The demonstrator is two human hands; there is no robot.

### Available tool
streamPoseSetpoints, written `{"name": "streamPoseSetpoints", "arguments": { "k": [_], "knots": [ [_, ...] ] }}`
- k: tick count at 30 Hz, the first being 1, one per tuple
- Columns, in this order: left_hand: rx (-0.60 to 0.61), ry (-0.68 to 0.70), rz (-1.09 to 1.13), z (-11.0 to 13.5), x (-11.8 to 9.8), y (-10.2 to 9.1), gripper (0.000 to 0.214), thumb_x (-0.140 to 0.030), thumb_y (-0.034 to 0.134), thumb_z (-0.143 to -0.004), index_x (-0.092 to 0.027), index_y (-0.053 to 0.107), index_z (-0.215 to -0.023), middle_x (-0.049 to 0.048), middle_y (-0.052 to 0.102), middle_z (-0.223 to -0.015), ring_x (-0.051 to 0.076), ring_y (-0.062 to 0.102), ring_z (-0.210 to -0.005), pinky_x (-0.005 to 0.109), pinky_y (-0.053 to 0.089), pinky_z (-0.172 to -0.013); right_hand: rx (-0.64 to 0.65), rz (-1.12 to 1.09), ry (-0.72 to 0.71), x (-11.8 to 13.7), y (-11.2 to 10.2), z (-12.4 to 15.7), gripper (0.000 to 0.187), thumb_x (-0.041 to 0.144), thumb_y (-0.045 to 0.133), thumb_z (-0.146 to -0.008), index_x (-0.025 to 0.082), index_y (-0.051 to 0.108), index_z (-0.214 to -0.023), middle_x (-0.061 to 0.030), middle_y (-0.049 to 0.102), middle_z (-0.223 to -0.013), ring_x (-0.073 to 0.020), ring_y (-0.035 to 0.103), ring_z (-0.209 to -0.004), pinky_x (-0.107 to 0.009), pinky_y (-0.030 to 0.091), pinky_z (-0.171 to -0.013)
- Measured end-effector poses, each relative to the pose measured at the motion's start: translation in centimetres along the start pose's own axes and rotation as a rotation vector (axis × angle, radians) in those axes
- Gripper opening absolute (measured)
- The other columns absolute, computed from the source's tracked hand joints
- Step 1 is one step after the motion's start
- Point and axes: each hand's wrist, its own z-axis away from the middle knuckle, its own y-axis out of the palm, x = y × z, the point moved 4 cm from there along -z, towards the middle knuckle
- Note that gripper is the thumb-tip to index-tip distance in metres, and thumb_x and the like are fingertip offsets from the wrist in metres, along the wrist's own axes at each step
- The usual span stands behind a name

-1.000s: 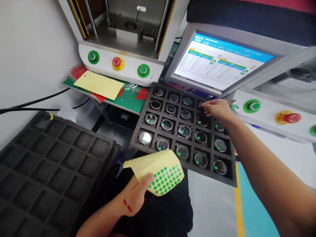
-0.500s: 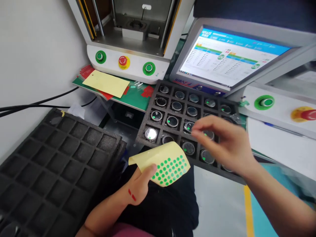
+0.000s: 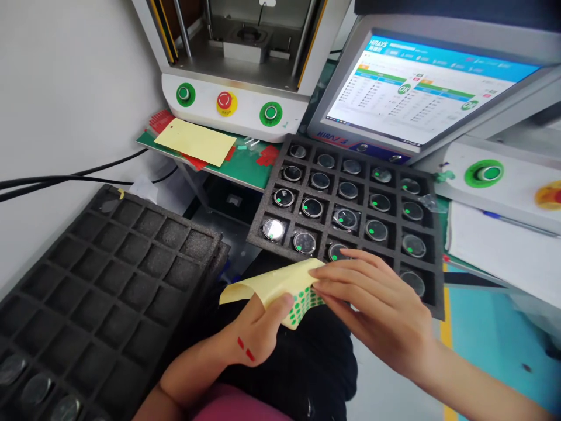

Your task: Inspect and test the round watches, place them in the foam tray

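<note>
- The white machine base [image 3: 289, 126] and the tilted screen [image 3: 421, 93] closed off the far side, both behind the work.
- The green worktop [image 3: 249, 169] ended in a slanting front edge; the filled foam tray [image 3: 437, 275] reached out past it toward the lap.
- The second foam tray [image 3: 214, 238] took up the left side, with a gap between it and the filled one; round pieces sat in a few of its nearest cells.
- Open room lay above the lap, in front of the filled tray's near edge, where both hands worked.
- The right hand [image 3: 381, 310] came in from the lower right, back of the hand up, fingers stretched leftward, hiding some near cells.
- The left hand [image 3: 258, 330] rose from below, thumb on top; its grip was closed on the sticker sheet.
- The yellow sticker sheet [image 3: 272, 280] lay between the hands, curled; the right fingertips touched its right end, though whether they pinched anything I could not tell.
- Round units [image 3: 312, 207] filled the tray's visible cells, many bearing a green dot.
- Green stickers [image 3: 301, 304] showed in rows beside the left thumb.
</note>
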Motion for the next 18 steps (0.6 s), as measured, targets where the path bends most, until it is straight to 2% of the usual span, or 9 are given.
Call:
{"name": "streamPoseSetpoints", "arguments": {
  "k": [7,12,18],
  "knots": [
    [0.049,0.016,0.03,-0.3,-1.3,0.8,0.053,-0.046,0.05,-0.094,-0.015,0.056,-0.137,0.011,0.069,-0.125,0.031,0.049,-0.133,0.045,0.03,-0.118,-0.004,0.014,-0.022,0.0,0.3,-0.1,0.01,0.008,0.06,-0.091,0.017,0.061,-0.094,-0.0053,0.074,-0.088,-0.0171,0.071,-0.081,-0.042,0.054,-0.089],
    [0.032,-0.014,-0.022,-0.4,-0.3,0.0,0.052,-0.047,0.047,-0.095,-0.017,0.055,-0.138,0.0105,0.067,-0.126,0.032,0.046,-0.135,0.045,0.028,-0.119,-0.017,-0.002,0.014,-0.4,0.6,-0.2,0.014,0.005,0.063,-0.088,0.016,0.063,-0.096,-0.0062,0.074,-0.088,-0.0173,0.071,-0.08,-0.04,0.054,-0.09],
    [0.032,-0.027,0.009,-0.4,0.5,-0.5,0.052,-0.045,0.046,-0.096,-0.017,0.052,-0.14,0.0112,0.067,-0.127,0.031,0.049,-0.133,0.045,0.035,-0.115,0.004,0.047,-0.023,-0.3,0.7,-0.2,0.013,0.008,0.061,-0.089,0.021,0.063,-0.093,-0.0033,0.076,-0.089,-0.0186,0.072,-0.079,-0.044,0.054,-0.089]
  ]
}}
